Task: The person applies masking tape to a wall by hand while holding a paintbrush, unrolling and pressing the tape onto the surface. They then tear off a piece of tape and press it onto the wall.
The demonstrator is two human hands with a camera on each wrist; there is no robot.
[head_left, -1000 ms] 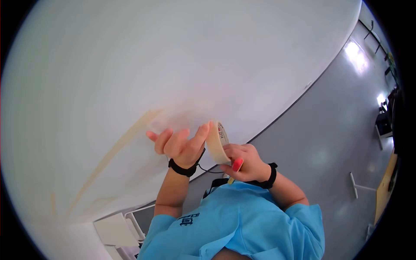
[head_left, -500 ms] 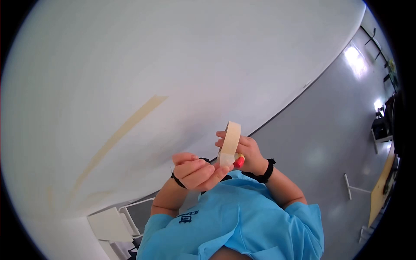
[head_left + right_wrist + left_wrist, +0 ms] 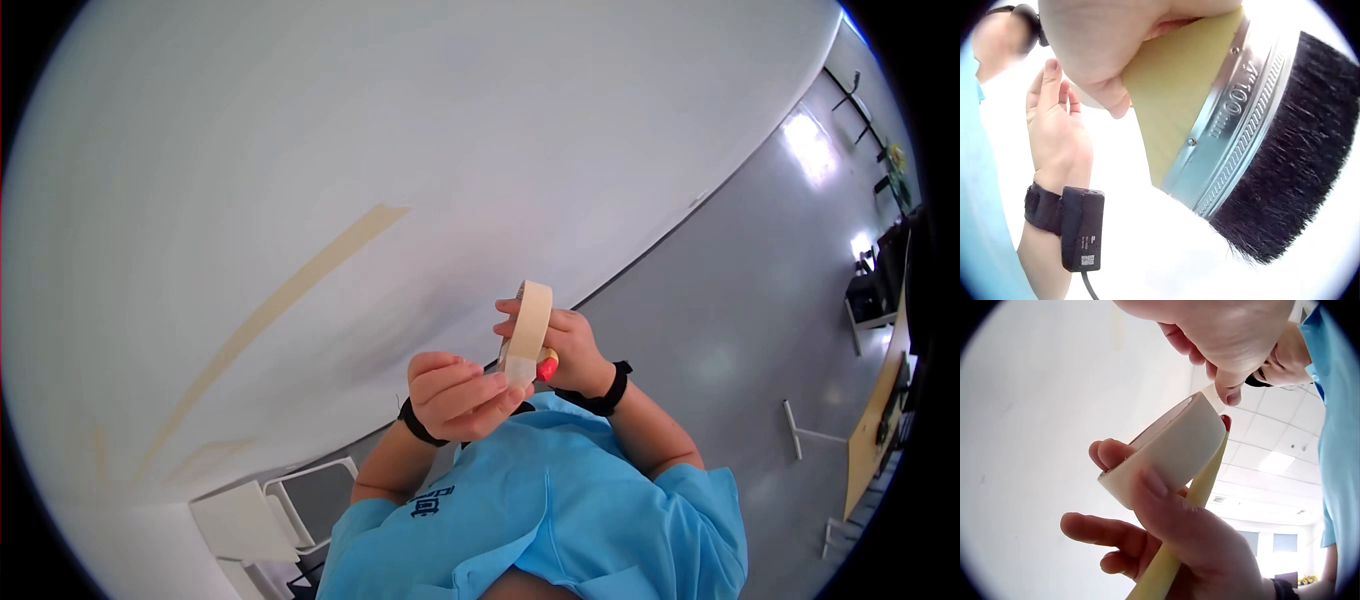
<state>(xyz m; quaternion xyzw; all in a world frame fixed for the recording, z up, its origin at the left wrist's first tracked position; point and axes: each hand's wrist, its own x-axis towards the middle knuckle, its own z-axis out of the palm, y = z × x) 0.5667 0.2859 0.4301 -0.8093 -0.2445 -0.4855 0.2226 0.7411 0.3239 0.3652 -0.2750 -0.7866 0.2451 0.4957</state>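
My right hand point(image 3: 577, 352) holds a roll of cream masking tape point(image 3: 531, 320), fingers through its core and thumb on its outside. The same hand grips a wide black-bristled paintbrush point(image 3: 1188, 103) by its yellow handle, whose red tip point(image 3: 547, 368) shows beside the roll. At the roll's lower end in the head view, my left hand point(image 3: 455, 397) pinches the pale loose end of the tape point(image 3: 519, 371) between thumb and curled fingers. In the left wrist view this hand point(image 3: 1222, 331) is just above the roll point(image 3: 1172, 440).
A long strip of tape point(image 3: 285, 297) runs along the white wall point(image 3: 480, 130), with fainter strips lower left. White furniture point(image 3: 245, 520) stands at lower left. Grey floor point(image 3: 700, 300) stretches right, towards a wooden-topped table point(image 3: 872, 430).
The roll has turned in my right hand so its outer face shows. My left hand has moved down and right from the roll's upper edge to its lower end, fingers now curled.
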